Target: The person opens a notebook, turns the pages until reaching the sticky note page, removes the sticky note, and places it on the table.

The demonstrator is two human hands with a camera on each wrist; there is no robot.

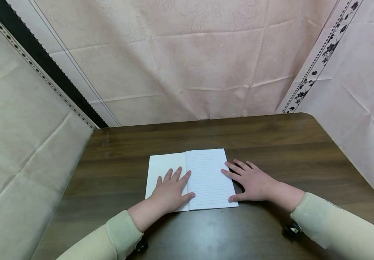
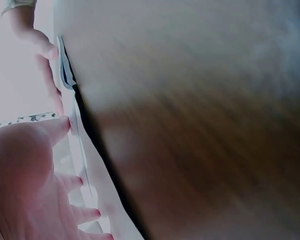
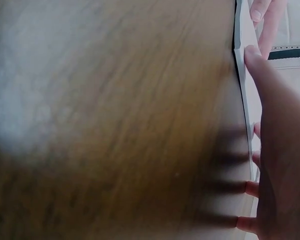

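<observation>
An open notebook (image 1: 206, 180) lies flat on the wooden table, its right page ruled with lines and its left page plain. My left hand (image 1: 170, 191) rests spread over the left page, thumb and forefinger reaching past the centre fold. At the right edge of the ruled page, my right hand (image 1: 251, 182) has its thumb and nearest fingertips on the paper, the other fingers spread beyond it. The left wrist view shows the left hand (image 2: 25, 180) with fingertips on the notebook's pages (image 2: 107, 195). In the right wrist view, the right hand (image 3: 285, 150) has its thumb at the notebook's edge.
The brown wooden table (image 1: 115, 177) extends around the notebook on every side. Behind it hangs a pale pink patterned cloth (image 1: 190, 65), with further pale cloth (image 1: 21, 144) to the left and right. Dark bands (image 1: 141, 245) show beneath both sleeve cuffs.
</observation>
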